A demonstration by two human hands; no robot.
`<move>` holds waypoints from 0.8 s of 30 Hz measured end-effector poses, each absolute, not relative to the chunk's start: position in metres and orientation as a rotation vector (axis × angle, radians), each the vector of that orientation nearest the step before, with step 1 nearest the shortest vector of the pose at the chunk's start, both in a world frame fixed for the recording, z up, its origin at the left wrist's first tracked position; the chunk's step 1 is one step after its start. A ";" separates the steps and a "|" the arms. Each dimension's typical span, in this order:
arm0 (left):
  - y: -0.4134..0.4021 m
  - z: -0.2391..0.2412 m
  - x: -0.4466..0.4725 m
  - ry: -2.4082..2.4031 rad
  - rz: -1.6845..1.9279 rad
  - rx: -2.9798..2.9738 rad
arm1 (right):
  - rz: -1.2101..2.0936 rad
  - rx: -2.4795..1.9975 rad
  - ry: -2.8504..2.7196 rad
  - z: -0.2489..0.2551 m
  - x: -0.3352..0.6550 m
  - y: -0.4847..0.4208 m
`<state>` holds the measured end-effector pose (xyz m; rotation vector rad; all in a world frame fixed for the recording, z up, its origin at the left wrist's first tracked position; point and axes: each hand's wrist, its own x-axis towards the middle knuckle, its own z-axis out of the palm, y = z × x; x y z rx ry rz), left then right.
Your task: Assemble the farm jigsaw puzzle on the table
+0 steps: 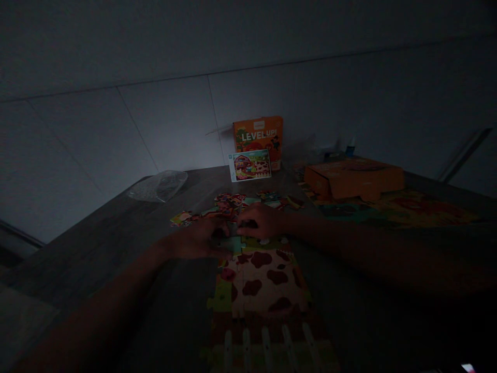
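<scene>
Loose pieces (233,203) lie behind the joined puzzle (264,290); the upright box (259,135) stands farther back.

Dim grey counter (116,243) strewn with a children's puzzle.
A joined puzzle section (264,285) with cow patches and a white fence lies at the near side, loose pieces (229,202) just beyond it. Farther back are a clear plastic bag (159,185) at the left, an upright orange box (258,135) with a picture card (250,165) against it, and at the right a flat orange box (353,178) on a colourful sheet (407,207), perhaps another puzzle.
</scene>
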<state>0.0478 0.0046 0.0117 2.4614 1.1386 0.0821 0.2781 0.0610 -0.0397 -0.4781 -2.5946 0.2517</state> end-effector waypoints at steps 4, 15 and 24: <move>0.003 0.008 0.048 1.111 0.187 2.440 | 0.157 -0.517 -2.620 -0.039 0.276 0.058; 0.022 0.001 0.041 1.511 0.554 2.367 | -0.002 -1.198 -1.739 -0.031 0.291 0.081; 0.021 0.000 0.040 1.578 0.328 2.548 | 0.238 -1.494 -1.618 -0.031 0.300 0.098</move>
